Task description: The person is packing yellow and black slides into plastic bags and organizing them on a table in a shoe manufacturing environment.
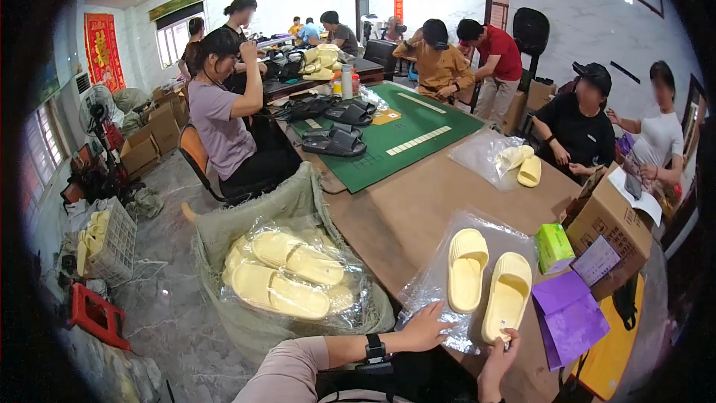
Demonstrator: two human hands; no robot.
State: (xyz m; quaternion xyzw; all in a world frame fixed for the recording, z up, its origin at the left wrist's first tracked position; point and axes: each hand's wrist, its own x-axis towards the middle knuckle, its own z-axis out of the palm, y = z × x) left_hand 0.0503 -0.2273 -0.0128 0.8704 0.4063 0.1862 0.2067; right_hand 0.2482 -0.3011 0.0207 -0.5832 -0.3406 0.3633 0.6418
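Two pale yellow slide slippers lie side by side on a clear plastic bag on the brown table. My right hand pinches the near end of the right slipper. The left slipper rests just beyond my left hand, which lies flat with fingers spread on the bag's near edge. A black watch sits on my left wrist.
A sack of bagged yellow slippers stands left of the table. A green box, purple sheets and a cardboard box lie to the right. Farther along are another bagged pair, a green mat, black slippers and several seated people.
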